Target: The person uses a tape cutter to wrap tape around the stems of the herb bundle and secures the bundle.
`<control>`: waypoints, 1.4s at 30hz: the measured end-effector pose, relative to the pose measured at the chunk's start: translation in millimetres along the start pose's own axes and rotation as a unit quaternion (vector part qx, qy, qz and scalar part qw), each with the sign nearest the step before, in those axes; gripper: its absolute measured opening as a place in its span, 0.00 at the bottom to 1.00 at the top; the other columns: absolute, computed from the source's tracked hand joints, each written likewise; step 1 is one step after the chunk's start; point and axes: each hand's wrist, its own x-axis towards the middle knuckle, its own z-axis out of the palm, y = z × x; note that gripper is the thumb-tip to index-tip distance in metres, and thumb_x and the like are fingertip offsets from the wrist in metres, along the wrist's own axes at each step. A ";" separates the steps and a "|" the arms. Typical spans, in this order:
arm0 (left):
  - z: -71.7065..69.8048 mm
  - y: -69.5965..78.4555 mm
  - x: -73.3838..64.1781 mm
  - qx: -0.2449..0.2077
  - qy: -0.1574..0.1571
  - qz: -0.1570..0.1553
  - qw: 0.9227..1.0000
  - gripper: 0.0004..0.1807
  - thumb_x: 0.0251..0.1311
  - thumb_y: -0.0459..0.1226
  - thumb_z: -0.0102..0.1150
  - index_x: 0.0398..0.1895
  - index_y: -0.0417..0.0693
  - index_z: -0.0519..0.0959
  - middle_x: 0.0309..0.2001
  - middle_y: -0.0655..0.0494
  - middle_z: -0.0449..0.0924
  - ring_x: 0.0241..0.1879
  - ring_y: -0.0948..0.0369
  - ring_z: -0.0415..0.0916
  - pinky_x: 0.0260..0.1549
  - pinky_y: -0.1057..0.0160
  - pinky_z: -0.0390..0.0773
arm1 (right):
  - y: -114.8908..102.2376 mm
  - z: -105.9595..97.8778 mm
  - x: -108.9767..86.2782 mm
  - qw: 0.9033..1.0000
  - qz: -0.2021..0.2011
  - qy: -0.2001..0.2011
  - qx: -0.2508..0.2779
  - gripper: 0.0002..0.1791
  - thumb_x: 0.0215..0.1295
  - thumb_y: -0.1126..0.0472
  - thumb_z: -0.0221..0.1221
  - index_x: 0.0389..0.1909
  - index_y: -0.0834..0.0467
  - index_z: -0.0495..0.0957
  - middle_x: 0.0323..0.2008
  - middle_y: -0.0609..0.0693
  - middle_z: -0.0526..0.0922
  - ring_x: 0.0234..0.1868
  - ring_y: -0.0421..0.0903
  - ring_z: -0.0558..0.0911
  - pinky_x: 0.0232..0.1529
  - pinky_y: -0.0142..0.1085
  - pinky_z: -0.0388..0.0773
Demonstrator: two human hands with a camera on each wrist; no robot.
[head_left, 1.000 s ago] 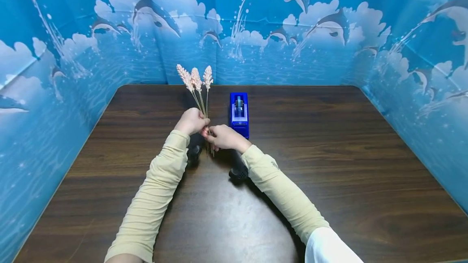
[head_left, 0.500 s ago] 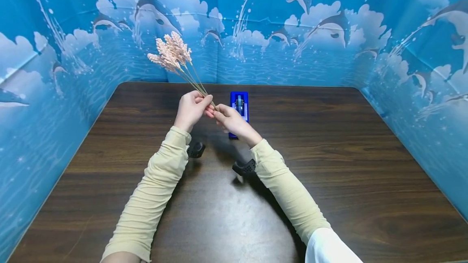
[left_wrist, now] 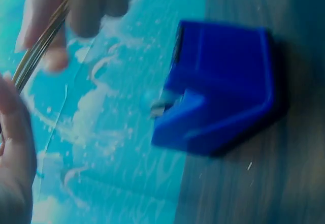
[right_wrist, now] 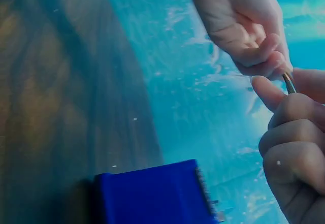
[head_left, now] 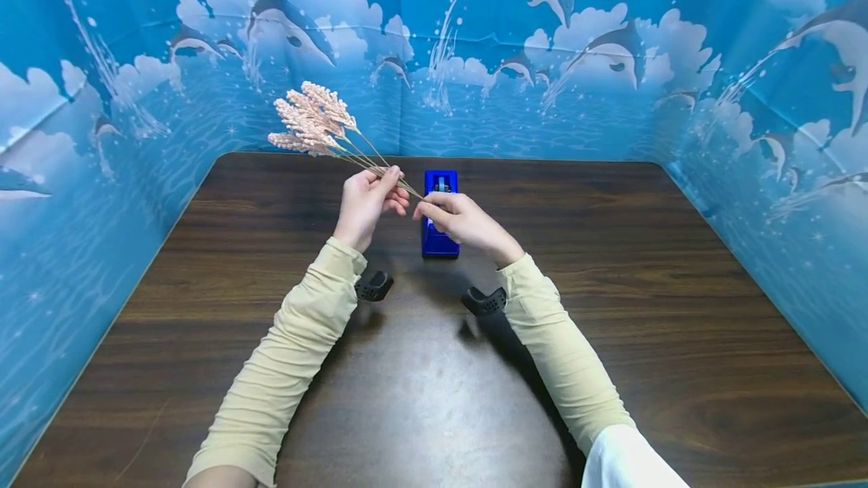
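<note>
A small bunch of dried flowers point(head_left: 315, 119) with fluffy pale pink heads slants over the back of the table, heads to the upper left. My left hand point(head_left: 366, 205) pinches its thin stems point(left_wrist: 43, 43) partway down, between thumb and fingers. Farther along, my right hand point(head_left: 471, 224) pinches the stem ends. Only a short piece of stem shows between the two hands in the right wrist view, where the flower heads are out of sight. Just below the right fingers stands a blue tape dispenser point(head_left: 441, 245), partly covered by that hand.
The dark wooden table point(head_left: 664, 307) has a blue dolphin-print curtain point(head_left: 488, 119) on its back and both sides. A black wrist device point(head_left: 375, 287) hangs below the left wrist, and another black device point(head_left: 484, 301) below the right.
The bunch has risen and tipped leftward from nearly upright, then lowered slightly. My right hand has moved right and up along the stems, away from the left hand, to over the tape dispenser.
</note>
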 end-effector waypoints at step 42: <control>14.1 35.7 -10.5 0.494 -0.279 0.091 0.818 0.27 0.64 0.42 0.59 0.64 0.45 0.67 0.46 0.45 0.81 0.49 0.52 0.77 0.52 0.50 0.73 | 26.1 -54.7 -21.9 0.995 0.048 -0.033 0.077 0.19 0.72 0.53 0.53 0.25 0.62 0.74 0.08 0.39 0.56 0.08 0.37 0.54 0.12 0.31 0.50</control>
